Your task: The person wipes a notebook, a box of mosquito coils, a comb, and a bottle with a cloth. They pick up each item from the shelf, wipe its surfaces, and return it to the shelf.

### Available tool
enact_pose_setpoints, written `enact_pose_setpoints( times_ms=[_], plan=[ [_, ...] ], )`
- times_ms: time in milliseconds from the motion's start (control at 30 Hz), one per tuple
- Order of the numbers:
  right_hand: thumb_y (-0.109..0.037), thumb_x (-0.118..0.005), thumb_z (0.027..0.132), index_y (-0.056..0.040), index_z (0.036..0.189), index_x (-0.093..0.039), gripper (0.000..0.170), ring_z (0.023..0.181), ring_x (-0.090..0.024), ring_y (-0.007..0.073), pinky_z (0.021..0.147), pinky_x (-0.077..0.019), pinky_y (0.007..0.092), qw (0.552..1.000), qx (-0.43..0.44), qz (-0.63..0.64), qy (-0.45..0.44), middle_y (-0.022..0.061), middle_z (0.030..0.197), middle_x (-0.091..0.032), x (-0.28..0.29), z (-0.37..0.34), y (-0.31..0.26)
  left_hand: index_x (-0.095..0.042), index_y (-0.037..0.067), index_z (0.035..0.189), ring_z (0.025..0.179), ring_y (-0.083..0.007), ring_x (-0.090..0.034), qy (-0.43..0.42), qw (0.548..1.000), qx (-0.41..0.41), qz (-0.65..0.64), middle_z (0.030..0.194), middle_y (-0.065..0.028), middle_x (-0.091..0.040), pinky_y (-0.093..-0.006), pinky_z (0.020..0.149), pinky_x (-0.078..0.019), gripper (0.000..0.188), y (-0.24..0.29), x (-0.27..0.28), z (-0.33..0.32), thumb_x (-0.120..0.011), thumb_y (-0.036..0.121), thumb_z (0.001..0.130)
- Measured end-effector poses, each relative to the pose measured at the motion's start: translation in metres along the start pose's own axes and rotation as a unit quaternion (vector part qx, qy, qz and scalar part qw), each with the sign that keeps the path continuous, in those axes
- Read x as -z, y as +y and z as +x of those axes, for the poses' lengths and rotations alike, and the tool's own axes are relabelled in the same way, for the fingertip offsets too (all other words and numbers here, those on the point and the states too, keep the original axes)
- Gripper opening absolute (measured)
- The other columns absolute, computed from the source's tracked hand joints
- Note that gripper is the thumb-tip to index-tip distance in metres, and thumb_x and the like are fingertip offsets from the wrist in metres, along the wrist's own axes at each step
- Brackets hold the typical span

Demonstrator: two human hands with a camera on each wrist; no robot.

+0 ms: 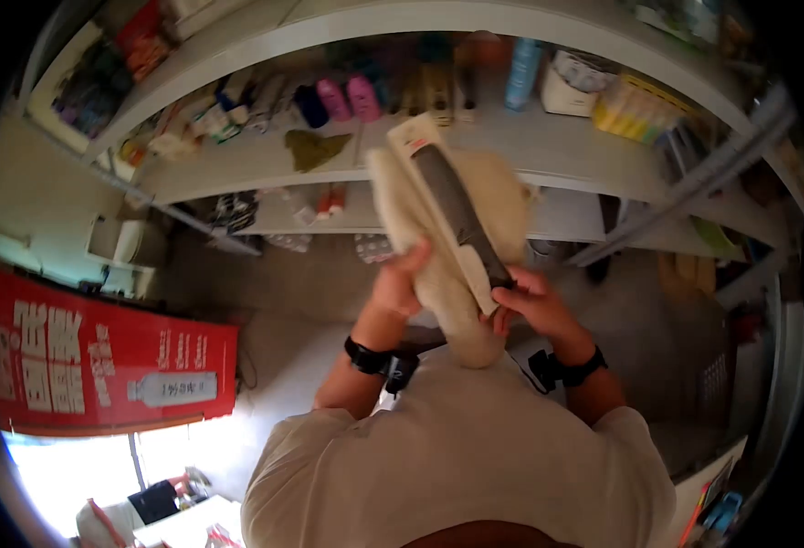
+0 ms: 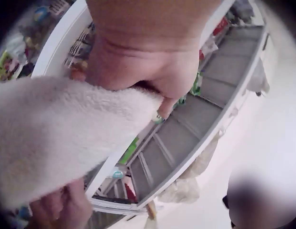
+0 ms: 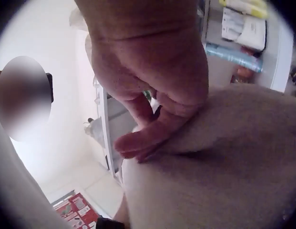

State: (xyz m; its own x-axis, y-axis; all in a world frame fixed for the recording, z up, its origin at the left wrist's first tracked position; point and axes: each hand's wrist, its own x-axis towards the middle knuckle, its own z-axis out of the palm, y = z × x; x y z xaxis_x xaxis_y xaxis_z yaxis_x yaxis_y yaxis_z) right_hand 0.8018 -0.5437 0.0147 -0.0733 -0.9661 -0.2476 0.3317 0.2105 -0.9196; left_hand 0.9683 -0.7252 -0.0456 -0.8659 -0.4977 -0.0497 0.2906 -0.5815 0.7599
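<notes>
A cream, fluffy piece of fabric [image 1: 511,196] hangs in front of the person's chest, held up by both hands. Over it lies a long white card [image 1: 406,137] bearing a narrow dark-grey item [image 1: 457,210], tilted with its top end to the left. The left hand [image 1: 397,283] grips the fabric's left edge, thumb in front; its wrist view shows the pile [image 2: 57,129] running out from under that hand [image 2: 143,62]. At the card's lower end, the right hand [image 1: 534,297] pinches the dark item and card with thumb and fingers. Fluffy fabric [image 3: 233,152] spreads beneath those fingers [image 3: 143,140].
Ahead stands a shelf unit [image 1: 557,146] with pink bottles [image 1: 362,99], a blue spray can [image 1: 521,75], yellow packs [image 1: 637,108] and a crumpled olive cloth [image 1: 315,149]. A red banner [image 1: 110,347] hangs at the left. Metal uprights [image 1: 685,183] frame the right side.
</notes>
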Motion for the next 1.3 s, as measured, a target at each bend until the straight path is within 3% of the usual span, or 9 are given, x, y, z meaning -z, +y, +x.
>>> enact_pose_setpoints(
  times_ms=[100, 300, 567, 700, 800, 900, 1033, 1167, 1300],
  plan=[
    [-0.018, -0.058, 0.096, 0.0009, 0.11, -0.054, 0.024, 0.054, -0.063, 0.0149, 0.048, -0.0514, 0.0276, 1.0, -0.014, -0.003, -0.01, 0.0138, 0.08, -0.069, 0.007, -0.029, 0.011, -0.035, 0.001, 0.143, 0.125, -0.0362, -0.049, -0.077, 0.96, -0.039, -0.267, 0.139, -0.0194, -0.048, -0.0497, 0.106, -0.0397, 0.063, 0.052, -0.038, 0.019, -0.051, 0.042, 0.097],
    [-0.017, -0.06, 0.092, 0.0029, 0.113, -0.053, 0.029, 0.045, -0.058, 0.017, 0.04, -0.0413, 0.0265, 0.987, -0.032, 0.157, -0.026, 0.0152, 0.073, -0.067, -0.015, -0.034, 0.016, -0.051, 0.001, 0.13, 0.112, -0.0324, -0.06, -0.261, 0.932, -0.01, -0.253, 0.125, -0.016, -0.06, -0.0467, 0.095, -0.0498, 0.055, 0.013, -0.017, 0.032, -0.065, 0.034, 0.088],
    [-0.014, -0.059, 0.093, 0.0007, 0.117, -0.049, 0.03, 0.049, -0.061, 0.0154, 0.039, -0.0435, 0.0249, 0.974, -0.031, 0.223, -0.024, 0.0141, 0.074, -0.067, -0.051, 0.016, 0.017, -0.048, 0.002, 0.133, 0.112, -0.0311, -0.059, -0.083, 0.975, -0.042, -0.201, 0.125, -0.015, -0.06, -0.0454, 0.096, -0.0497, 0.054, 0.065, 0.032, 0.002, -0.062, 0.032, 0.09],
    [-0.016, -0.059, 0.094, 0.0003, 0.118, -0.049, 0.031, 0.051, -0.061, 0.0133, 0.043, -0.0453, 0.0232, 1.0, 0.005, -0.019, 0.018, 0.0115, 0.076, -0.066, -0.079, 0.059, 0.005, -0.042, 0.003, 0.137, 0.117, -0.0321, -0.056, 0.073, 0.956, -0.161, -0.236, 0.131, -0.0164, -0.054, -0.0458, 0.098, -0.0484, 0.055, 0.143, 0.062, -0.028, -0.052, 0.039, 0.097],
    [-0.016, -0.059, 0.095, 0.0002, 0.12, -0.049, 0.032, 0.054, -0.061, 0.0124, 0.046, -0.0463, 0.0239, 0.989, 0.084, -0.101, 0.062, 0.0108, 0.077, -0.067, -0.102, 0.094, -0.003, -0.036, 0.003, 0.141, 0.12, -0.0337, -0.054, 0.07, 0.941, -0.195, -0.268, 0.136, -0.0176, -0.05, -0.0468, 0.099, -0.0474, 0.06, 0.176, 0.067, -0.054, -0.045, 0.045, 0.1],
    [-0.015, -0.061, 0.093, -0.0012, 0.12, -0.052, 0.032, 0.059, -0.063, 0.0147, 0.052, -0.0499, 0.0259, 0.963, 0.162, -0.142, 0.162, 0.0112, 0.079, -0.068, -0.137, 0.131, -0.006, -0.032, 0.002, 0.143, 0.121, -0.0295, -0.052, 0.139, 0.97, -0.117, -0.159, 0.134, -0.0152, -0.051, -0.0441, 0.101, -0.0449, 0.067, 0.152, 0.079, -0.073, -0.049, 0.049, 0.097],
    [-0.011, -0.07, 0.078, -0.0077, 0.117, -0.058, 0.041, 0.059, -0.062, 0.0248, 0.054, -0.0521, 0.0329, 0.685, 0.352, -0.619, 0.156, 0.0104, 0.078, -0.064, -0.177, 0.181, 0.008, -0.032, 0.002, 0.142, 0.116, -0.0246, -0.054, 0.173, 0.985, 0.0, -0.004, 0.128, -0.0135, -0.053, -0.0391, 0.097, -0.0465, 0.067, 0.128, 0.093, -0.076, -0.05, 0.047, 0.098],
    [-0.005, -0.07, 0.076, -0.0051, 0.124, -0.057, 0.05, 0.068, -0.062, 0.0284, 0.059, -0.0517, 0.0379, 0.666, 0.292, -0.683, 0.071, 0.0098, 0.077, -0.059, -0.222, 0.198, 0.007, -0.032, 0.002, 0.143, 0.121, -0.0304, -0.052, 0.169, 0.975, -0.053, -0.133, 0.132, -0.016, -0.052, -0.0445, 0.102, -0.0432, 0.062, 0.167, 0.14, -0.08, -0.047, 0.044, 0.099],
    [-0.006, -0.068, 0.078, -0.0031, 0.127, -0.054, 0.051, 0.066, -0.061, 0.0292, 0.057, -0.0508, 0.0388, 0.726, 0.312, -0.613, -0.01, 0.0119, 0.082, -0.059, -0.244, 0.205, 0.015, -0.031, 0.001, 0.143, 0.124, -0.0348, -0.049, 0.154, 0.951, -0.177, -0.203, 0.136, -0.0175, -0.049, -0.0492, 0.106, -0.0399, 0.061, 0.213, 0.176, -0.077, -0.044, 0.043, 0.1]
  ],
)
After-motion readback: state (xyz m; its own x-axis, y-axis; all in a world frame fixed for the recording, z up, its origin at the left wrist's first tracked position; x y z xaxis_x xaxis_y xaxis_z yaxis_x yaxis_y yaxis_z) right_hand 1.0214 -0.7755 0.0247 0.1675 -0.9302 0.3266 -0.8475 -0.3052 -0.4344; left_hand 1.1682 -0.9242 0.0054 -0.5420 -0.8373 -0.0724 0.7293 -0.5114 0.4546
